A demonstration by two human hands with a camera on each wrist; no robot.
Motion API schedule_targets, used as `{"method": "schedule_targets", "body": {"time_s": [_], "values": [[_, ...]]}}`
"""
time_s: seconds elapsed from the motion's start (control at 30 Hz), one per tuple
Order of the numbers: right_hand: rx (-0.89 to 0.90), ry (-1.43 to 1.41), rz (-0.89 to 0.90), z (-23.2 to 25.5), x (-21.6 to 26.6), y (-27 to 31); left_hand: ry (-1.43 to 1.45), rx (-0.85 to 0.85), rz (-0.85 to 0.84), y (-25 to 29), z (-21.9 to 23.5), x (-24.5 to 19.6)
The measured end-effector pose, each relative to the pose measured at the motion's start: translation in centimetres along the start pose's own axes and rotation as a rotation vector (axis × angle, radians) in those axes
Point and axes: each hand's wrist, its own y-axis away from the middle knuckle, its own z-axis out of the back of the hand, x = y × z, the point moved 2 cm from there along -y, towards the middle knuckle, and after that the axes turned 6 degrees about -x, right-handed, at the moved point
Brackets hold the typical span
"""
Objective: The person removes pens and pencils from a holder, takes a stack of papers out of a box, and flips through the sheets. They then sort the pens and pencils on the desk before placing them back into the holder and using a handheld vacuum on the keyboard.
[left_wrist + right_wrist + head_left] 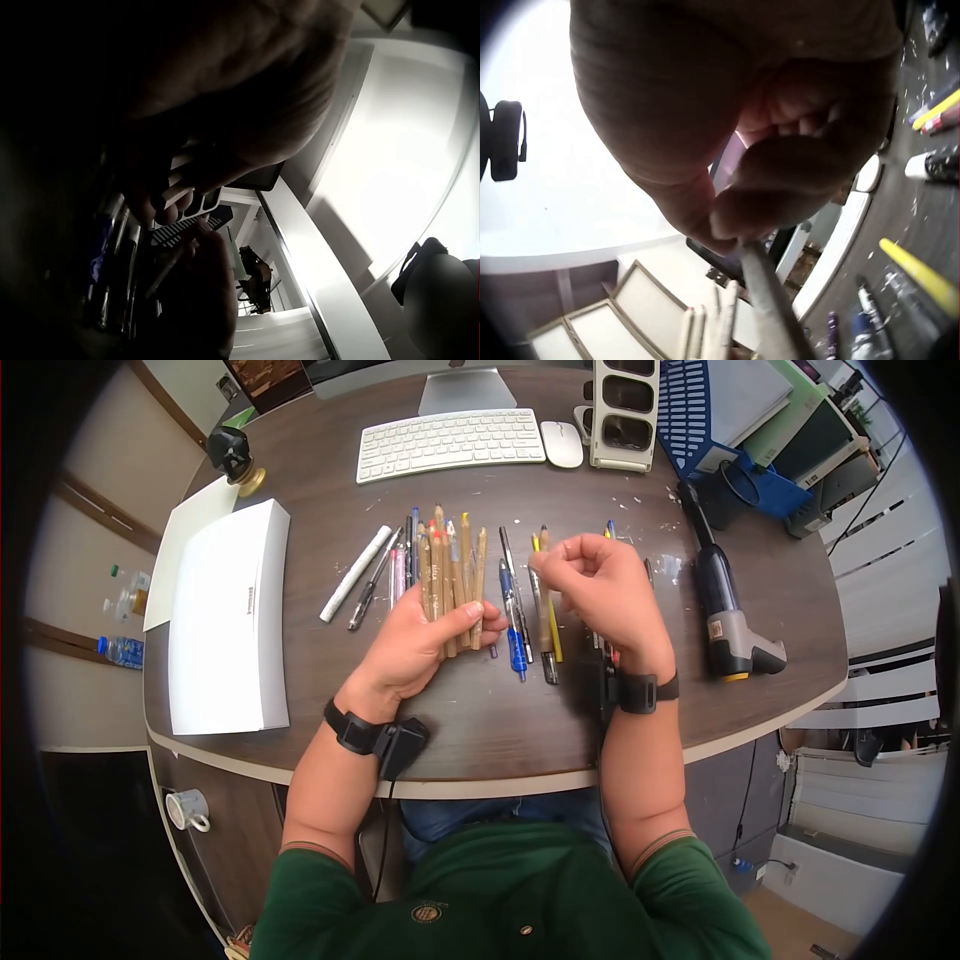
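My left hand [405,650] grips an upright bundle of wooden pencils [451,575], some with red or yellow tips. To its right, my right hand [612,595] has thumb and forefinger together over a wooden pencil [545,600]. The right wrist view shows those fingertips pinching one end of the pencil [769,304], beside the lighter bundle [724,322]. In the dark left wrist view the bundle is mostly hidden by my left palm [247,97]. Blue pens [513,630], a yellow pencil [556,635] and darker pens lie around the right hand.
A white marker [355,573] and black pen [370,592] lie left of the bundle, near a white box [225,620]. Behind are a keyboard [450,443] and mouse [562,445]. A handheld vacuum [722,600], mesh cup [727,492] and file holders stand at right.
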Motion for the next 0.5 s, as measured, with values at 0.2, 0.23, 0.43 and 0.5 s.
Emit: {"method": "schedule_targets", "body": {"time_s": [0.2, 0.23, 0.43, 0.5], "values": [[0.174, -0.342, -0.022, -4.3, -1.5, 0.2, 0.099, 0.07, 0.028, 0.1, -1.6, -0.1], [0.151, -0.317, -0.009, -4.4, -1.5, 0.1, 0.104, 0.066, 0.045, 0.1, -1.5, -0.4], [0.168, -0.265, -0.026, -4.4, -1.2, 0.2, 0.036, 0.084, 0.027, 0.1, -1.0, -0.4], [0.159, -0.203, 0.018, -4.5, -1.4, 0.1, -0.003, 0.082, 0.005, 0.0, -0.8, -0.1]]}}
